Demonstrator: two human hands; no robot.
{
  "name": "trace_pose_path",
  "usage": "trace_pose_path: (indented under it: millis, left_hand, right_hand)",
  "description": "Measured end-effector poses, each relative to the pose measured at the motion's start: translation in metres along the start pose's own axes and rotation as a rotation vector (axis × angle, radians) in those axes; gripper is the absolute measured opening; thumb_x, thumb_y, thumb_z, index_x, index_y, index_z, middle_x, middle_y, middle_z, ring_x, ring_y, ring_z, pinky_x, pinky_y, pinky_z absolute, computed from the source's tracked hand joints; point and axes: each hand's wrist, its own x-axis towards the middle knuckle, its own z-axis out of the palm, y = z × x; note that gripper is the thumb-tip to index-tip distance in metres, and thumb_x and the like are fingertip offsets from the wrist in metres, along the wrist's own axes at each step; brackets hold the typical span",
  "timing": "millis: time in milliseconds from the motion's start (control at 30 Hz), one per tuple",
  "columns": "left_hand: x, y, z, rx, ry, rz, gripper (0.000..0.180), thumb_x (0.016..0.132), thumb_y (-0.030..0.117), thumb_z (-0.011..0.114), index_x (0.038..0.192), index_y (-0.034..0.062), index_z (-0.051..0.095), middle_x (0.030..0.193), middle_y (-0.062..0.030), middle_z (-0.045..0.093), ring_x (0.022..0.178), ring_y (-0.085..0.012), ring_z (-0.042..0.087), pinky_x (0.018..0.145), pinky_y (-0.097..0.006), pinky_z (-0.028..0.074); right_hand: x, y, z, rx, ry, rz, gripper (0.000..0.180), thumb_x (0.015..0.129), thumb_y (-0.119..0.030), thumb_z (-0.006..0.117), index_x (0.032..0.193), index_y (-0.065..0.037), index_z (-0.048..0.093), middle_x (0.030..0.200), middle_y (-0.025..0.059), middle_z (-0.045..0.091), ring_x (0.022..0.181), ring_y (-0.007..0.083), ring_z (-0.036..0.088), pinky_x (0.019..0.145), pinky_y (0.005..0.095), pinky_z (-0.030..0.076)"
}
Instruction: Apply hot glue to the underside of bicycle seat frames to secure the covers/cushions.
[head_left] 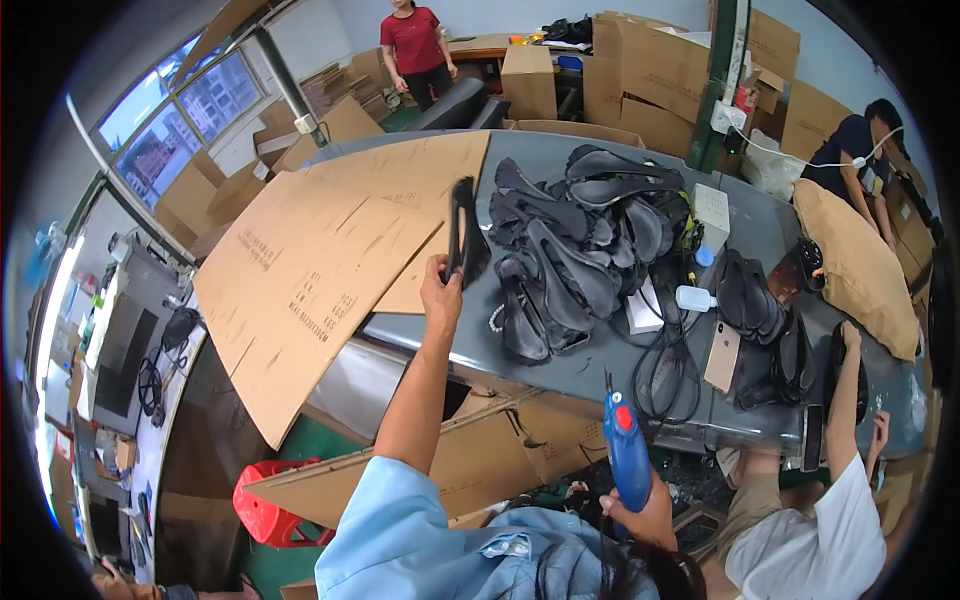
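Note:
My left hand (441, 290) is raised over the near edge of the grey table (590, 372) and grips a black shoe sole (462, 228) held upright on its edge. Just to its right lies a heap of black shoe soles (585, 235). My right hand (648, 515) is low, near my lap, closed around a blue glue gun (624, 445) with a red trigger, its nozzle pointing up toward the table edge. My light blue sleeve fills the bottom of the view.
Flattened brown cardboard sheets (320, 270) cover the table's left half. A phone (722, 356), black cables (668, 375), a white bottle (694, 298) and more soles (752, 295) lie to the right. A person in white (830, 500) sits at right. A red stool (268, 505) stands below.

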Motion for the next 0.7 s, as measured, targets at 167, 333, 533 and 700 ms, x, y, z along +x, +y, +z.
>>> trace_pose_path:
  millis: [167, 333, 533, 700]
  left_hand:
    - [-0.053, 0.059, -0.025, -0.981, 0.013, -0.642, 0.03, 0.087, 0.015, 0.052, 0.115, 0.0099, 0.041, 0.101, -0.0077, 0.056, 0.097, -0.0207, 0.054, 0.083, -0.036, 0.043]
    - [-0.145, 0.102, -0.046, -1.426, -0.058, -0.986, 0.035, 0.089, 0.028, 0.053, 0.119, 0.0106, 0.046, 0.119, -0.007, 0.053, 0.11, -0.0228, 0.049, 0.09, -0.04, 0.043]
    - [-0.224, 0.147, -0.056, -1.119, -0.109, -0.898, 0.031, 0.089, 0.022, 0.054, 0.114, 0.0046, 0.046, 0.106, -0.0061, 0.056, 0.097, -0.0183, 0.054, 0.084, -0.033, 0.046]
    - [-0.239, 0.159, -0.127, -0.461, -1.05, -0.857, 0.025, 0.09, 0.026, 0.052, 0.082, 0.0035, 0.061, 0.08, -0.0049, 0.062, 0.073, -0.0124, 0.059, 0.065, -0.025, 0.047]
  right_hand:
    - [0.022, -0.01, 0.012, 0.188, 0.051, -0.112, 0.039, 0.07, -0.011, 0.07, 0.101, 0.001, 0.052, 0.07, 0.006, 0.059, 0.062, 0.0126, 0.059, 0.059, 0.0272, 0.049]
    - [0.055, -0.037, 0.052, 0.217, 0.125, -0.286, 0.044, 0.07, -0.013, 0.075, 0.101, 0.002, 0.049, 0.087, 0.01, 0.064, 0.074, 0.0143, 0.061, 0.071, 0.0282, 0.05]
    - [0.062, -0.071, 0.08, -0.128, 0.324, -0.405, 0.049, 0.062, -0.025, 0.08, 0.089, 0.0, 0.048, 0.071, 0.0113, 0.058, 0.063, 0.0226, 0.058, 0.06, 0.0331, 0.045]
    - [0.057, -0.071, 0.059, -0.018, 0.194, -0.407, 0.038, 0.066, -0.016, 0.074, 0.092, -0.001, 0.051, 0.073, 0.0082, 0.059, 0.066, 0.0154, 0.058, 0.062, 0.0303, 0.046]
